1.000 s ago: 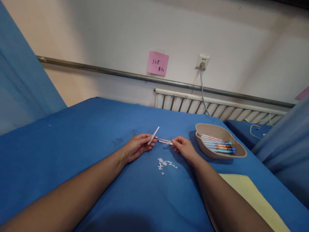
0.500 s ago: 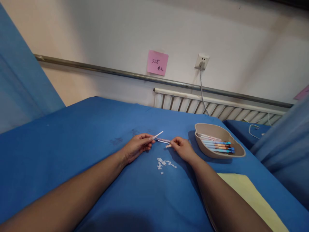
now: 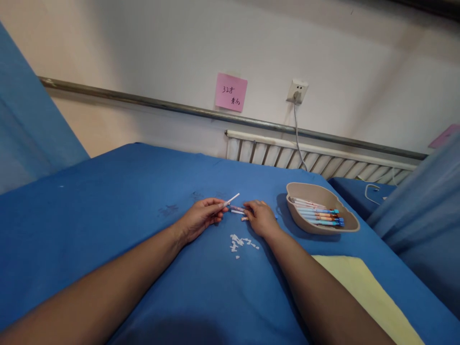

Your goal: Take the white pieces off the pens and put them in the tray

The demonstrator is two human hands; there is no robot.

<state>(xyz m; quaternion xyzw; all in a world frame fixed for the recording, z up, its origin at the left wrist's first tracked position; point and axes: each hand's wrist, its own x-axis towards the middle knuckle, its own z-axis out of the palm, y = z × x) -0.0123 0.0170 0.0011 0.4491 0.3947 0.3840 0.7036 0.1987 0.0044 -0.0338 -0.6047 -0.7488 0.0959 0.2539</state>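
Note:
My left hand [image 3: 203, 218] is closed in a pinch on a thin white stick [image 3: 234, 197], like a pen refill, which points up and to the right. Just across from it, my right hand [image 3: 261, 218] has its fingers bent round slim pen parts [image 3: 237, 209], one patterned pink and one white. A bit of blue shows beyond its far side; the palm hides the rest. Small white plastic pieces [image 3: 237, 242] lie in a loose pile on the blue sheet [image 3: 179, 287] below both hands.
To the right stands a beige tray [image 3: 319, 231] with several pens [image 3: 319, 215] in blue, orange and white. A yellow cloth [image 3: 355, 278] lies nearer me. Behind the bed are a radiator [image 3: 273, 153], a metal rail [image 3: 161, 106] and a plugged-in cable [image 3: 297, 134].
My right hand has come slightly closer to the left and its fingers have shifted along the pen parts; blue now shows past it. The left hand keeps its white stick. The view moved slightly.

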